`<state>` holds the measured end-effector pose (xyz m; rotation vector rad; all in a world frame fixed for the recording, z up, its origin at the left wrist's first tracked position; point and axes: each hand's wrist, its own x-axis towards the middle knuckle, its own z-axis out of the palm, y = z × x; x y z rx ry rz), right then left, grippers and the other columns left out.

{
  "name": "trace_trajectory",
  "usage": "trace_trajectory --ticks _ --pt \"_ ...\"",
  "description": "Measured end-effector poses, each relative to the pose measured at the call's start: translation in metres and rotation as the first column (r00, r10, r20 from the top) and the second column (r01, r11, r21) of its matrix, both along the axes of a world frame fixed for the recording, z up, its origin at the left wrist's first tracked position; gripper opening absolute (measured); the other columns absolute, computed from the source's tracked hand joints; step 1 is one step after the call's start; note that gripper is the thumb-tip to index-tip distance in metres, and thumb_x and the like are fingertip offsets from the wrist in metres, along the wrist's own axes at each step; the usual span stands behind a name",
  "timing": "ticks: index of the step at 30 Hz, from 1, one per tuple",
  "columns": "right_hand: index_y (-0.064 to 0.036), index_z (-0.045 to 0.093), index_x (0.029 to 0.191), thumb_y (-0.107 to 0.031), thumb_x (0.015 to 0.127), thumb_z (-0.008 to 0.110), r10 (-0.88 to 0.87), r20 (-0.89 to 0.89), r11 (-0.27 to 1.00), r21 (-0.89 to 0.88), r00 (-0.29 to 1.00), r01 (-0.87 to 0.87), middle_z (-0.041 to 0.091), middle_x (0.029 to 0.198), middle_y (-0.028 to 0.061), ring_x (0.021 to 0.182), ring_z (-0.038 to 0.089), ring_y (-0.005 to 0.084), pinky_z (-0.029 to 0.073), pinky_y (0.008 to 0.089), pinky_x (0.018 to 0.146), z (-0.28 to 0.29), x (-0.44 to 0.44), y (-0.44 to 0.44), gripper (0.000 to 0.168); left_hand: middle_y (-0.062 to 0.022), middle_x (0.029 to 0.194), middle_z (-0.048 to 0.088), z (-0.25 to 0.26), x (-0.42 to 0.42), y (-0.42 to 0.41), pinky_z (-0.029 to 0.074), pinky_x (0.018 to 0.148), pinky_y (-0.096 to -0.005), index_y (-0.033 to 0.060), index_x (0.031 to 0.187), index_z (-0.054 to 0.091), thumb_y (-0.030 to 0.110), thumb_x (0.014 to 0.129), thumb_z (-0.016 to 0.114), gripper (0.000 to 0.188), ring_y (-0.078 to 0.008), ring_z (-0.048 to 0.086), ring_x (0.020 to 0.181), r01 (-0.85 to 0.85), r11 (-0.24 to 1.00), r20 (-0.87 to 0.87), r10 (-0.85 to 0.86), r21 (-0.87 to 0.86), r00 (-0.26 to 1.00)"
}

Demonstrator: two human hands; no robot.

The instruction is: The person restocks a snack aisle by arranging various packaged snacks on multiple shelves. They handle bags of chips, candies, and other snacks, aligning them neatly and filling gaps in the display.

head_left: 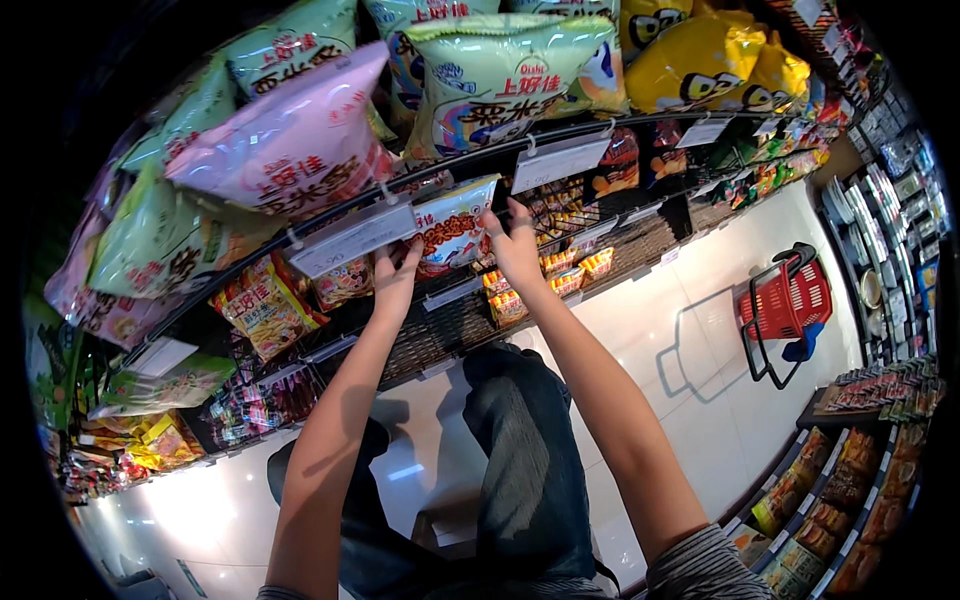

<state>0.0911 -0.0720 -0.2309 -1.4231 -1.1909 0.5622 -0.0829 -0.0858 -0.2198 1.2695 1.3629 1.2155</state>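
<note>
A white, blue and orange snack bag stands upright on the second shelf level, between my two hands. My left hand is at its lower left edge, thumb towards the bag's front; a price-tag holder partly hides the fingers. My right hand is at its right edge, with thumb and forefinger spread around the side. Just above hangs a price-tag holder on the top shelf's rim. Left of my left hand lies a yellow and red snack bag on the same level.
A pink puffed snack bag and a green one bulge over the top shelf rim, with yellow bags further right. A red shopping basket with black handles stands on the tiled floor. Another display rack curves along the lower right.
</note>
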Motion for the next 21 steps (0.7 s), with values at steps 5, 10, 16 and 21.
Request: trace_trajectory --ticks 5,10,16,21 --pt "0.003 0.051 0.09 -0.013 0.081 0.054 -0.045 -0.095 0.996 -0.085 0.994 0.037 0.055 0.086 0.0086 0.075 0.053 0.0126 0.043 0.0254 0.066 -0.032 0.023 -0.107 0.018 -0.012 0.102 0.053 -0.005 -0.008 -0.115 0.041 0.08 -0.0282 0.0017 0.113 0.042 0.006 0.08 0.054 0.036 -0.0184 0.052 0.094 0.069 0.982 -0.003 -0.07 0.174 0.998" --pt "-0.001 0.052 0.083 -0.007 0.072 0.053 0.14 0.534 0.99 -0.087 0.834 -0.11 0.053 0.078 0.0143 0.074 0.053 0.0312 0.044 0.037 0.067 -0.032 -0.009 -0.205 0.013 -0.0066 0.088 0.056 -0.018 -0.004 -0.287 0.042 0.075 -0.0237 0.0023 0.102 0.046 -0.004 0.08 0.047 0.022 -0.0118 0.055 0.084 0.177 0.984 0.068 -0.175 -0.024 0.982" --pt "-0.001 0.051 0.078 -0.005 0.069 0.054 0.163 0.542 0.986 -0.123 0.824 -0.114 0.051 0.078 0.0163 0.078 0.052 0.0334 0.043 0.0397 0.069 -0.036 -0.016 -0.215 0.01 -0.0135 0.087 0.057 0.115 0.007 -0.34 0.044 0.074 -0.0299 -0.0016 0.08 0.047 -0.012 0.076 0.039 0.014 -0.0219 0.057 0.085 0.176 0.921 0.049 -0.205 0.349 0.977" --pt "0.001 0.05 0.074 -0.001 0.066 0.055 0.054 0.593 0.998 -0.025 0.803 -0.049 0.05 0.078 0.0173 0.079 0.05 0.0343 0.043 0.0406 0.07 -0.044 -0.006 -0.224 0.01 -0.0119 0.079 0.062 0.274 -0.002 -0.357 0.046 0.064 -0.0339 0.004 0.069 0.053 -0.01 0.064 0.051 0.014 -0.0259 0.059 0.069 0.297 0.498 -0.127 -0.348 0.814 0.929"
